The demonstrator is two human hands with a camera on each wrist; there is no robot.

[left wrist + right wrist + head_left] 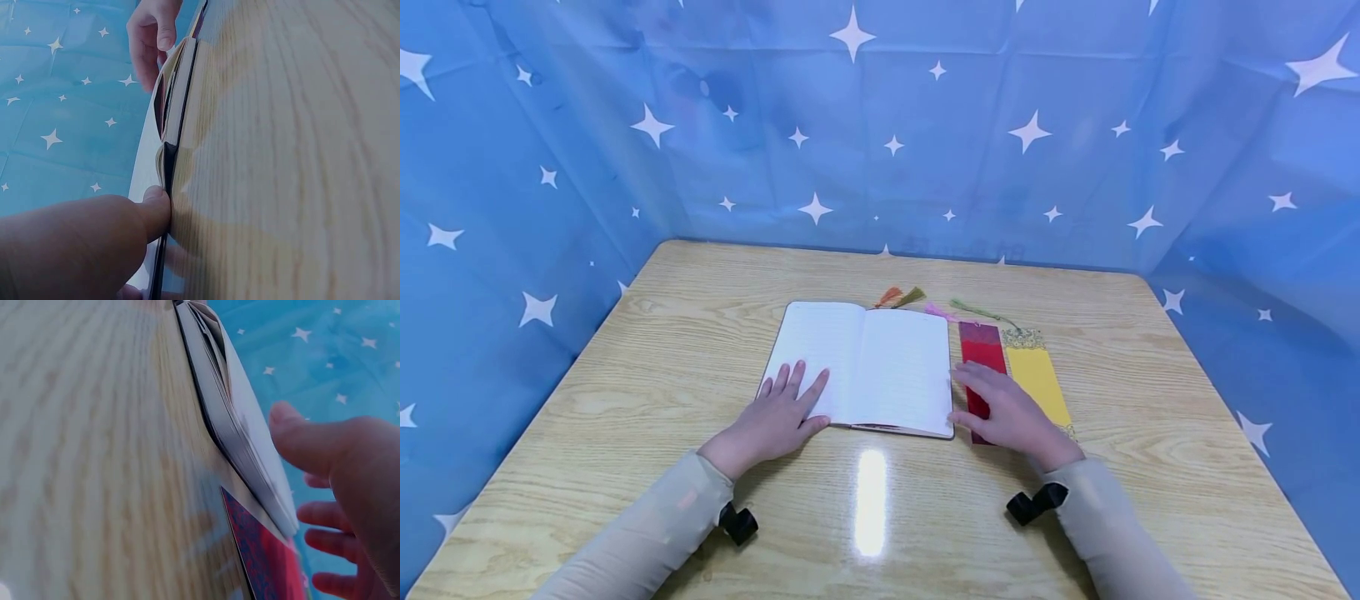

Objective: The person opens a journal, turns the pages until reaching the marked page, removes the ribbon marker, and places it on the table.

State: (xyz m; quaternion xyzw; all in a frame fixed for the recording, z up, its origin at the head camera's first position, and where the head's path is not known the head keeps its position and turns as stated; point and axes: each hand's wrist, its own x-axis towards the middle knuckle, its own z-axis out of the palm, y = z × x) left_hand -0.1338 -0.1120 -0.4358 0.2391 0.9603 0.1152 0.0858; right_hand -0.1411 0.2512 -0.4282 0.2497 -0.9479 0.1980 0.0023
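An open notebook (902, 367) with lined white pages lies flat on the table. My left hand (778, 421) rests on the lower part of its left page, fingers spread, the thumb (153, 209) at the bottom edge. Beside the right page, my right hand (1007, 412) hovers with loosely bent fingers, their tips right at the page edge. Beneath that hand lies a red bookmark (983, 357), partly covered by it. To the right of the red one is a yellow bookmark (1037, 379). In the right wrist view, the red bookmark's patterned corner (250, 544) shows below the notebook.
Orange (889, 295) and olive (913, 297) tassels stick out past the notebook's top edge. Pink (940, 312) and green (976, 310) tassels lie above the bookmarks. The wooden table (662, 333) backs onto a blue star-patterned cloth (925, 167).
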